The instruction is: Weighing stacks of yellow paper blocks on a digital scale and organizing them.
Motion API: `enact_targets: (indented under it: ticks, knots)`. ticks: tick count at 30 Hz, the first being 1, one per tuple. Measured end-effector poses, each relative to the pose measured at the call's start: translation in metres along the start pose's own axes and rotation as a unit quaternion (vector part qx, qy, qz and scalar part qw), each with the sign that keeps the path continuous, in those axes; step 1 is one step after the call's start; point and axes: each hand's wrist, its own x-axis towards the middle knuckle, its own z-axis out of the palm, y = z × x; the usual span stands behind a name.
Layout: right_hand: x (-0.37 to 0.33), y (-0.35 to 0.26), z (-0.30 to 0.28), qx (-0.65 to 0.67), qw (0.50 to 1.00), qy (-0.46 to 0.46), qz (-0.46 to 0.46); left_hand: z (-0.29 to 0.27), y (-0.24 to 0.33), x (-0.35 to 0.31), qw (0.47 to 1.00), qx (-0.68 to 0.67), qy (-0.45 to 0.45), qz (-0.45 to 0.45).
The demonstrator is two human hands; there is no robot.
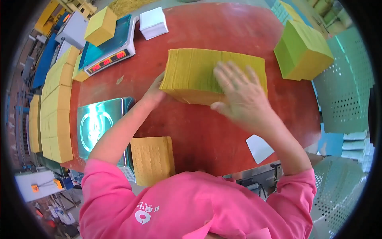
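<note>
A long block of stacked yellow paper sheets (195, 69) lies across the middle of the red table, its cut edges showing as fine lines. My right hand (242, 93) rests flat on its top, right of centre, with the fingers outstretched and the thumb apart. Against the block's left end is my left hand (154, 93), and most of its fingers are hidden by the paper. Close to my body sits a smaller orange-yellow paper stack (152, 159) with rows of round embossed marks.
A digital scale (105, 59) bears a yellow paper block (101, 26); beside it stands a white paper stack (153, 24). Another scale (99, 123) is under my left forearm. Yellow blocks (57, 111) line the left edge. At right are a yellow stack (304, 51) and a white sheet (259, 149).
</note>
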Motion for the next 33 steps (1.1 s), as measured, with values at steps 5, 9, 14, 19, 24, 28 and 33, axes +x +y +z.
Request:
enact_targets:
  ticks: [5,9,14,19,24,28,33]
  knots:
    - [0.011,0.003,0.0,-0.016,0.999,0.035,0.013,0.002,0.0,-0.015,0.999,-0.03,0.008,0.012]
    - [0.016,0.009,-0.01,-0.025,0.998,0.051,-0.003,-0.003,0.004,-0.006,1.0,0.006,0.018,-0.02]
    - [0.016,0.01,0.005,-0.03,0.998,-0.034,0.052,0.009,0.006,-0.005,0.999,0.025,0.016,-0.03]
    - [0.011,0.026,-0.047,0.091,0.97,0.225,0.033,-0.002,0.004,-0.013,1.0,0.019,-0.01,0.01]
    - [-0.072,0.131,0.011,0.201,0.882,0.301,0.301,-0.007,0.004,-0.007,0.995,0.095,0.01,0.007]
    - [-0.124,0.106,0.104,0.361,0.883,0.143,0.266,0.01,-0.013,0.001,0.987,0.147,0.041,0.041]
    - [-0.069,0.064,0.07,0.512,0.807,0.01,0.295,0.031,0.006,0.002,0.992,0.105,0.032,0.057]
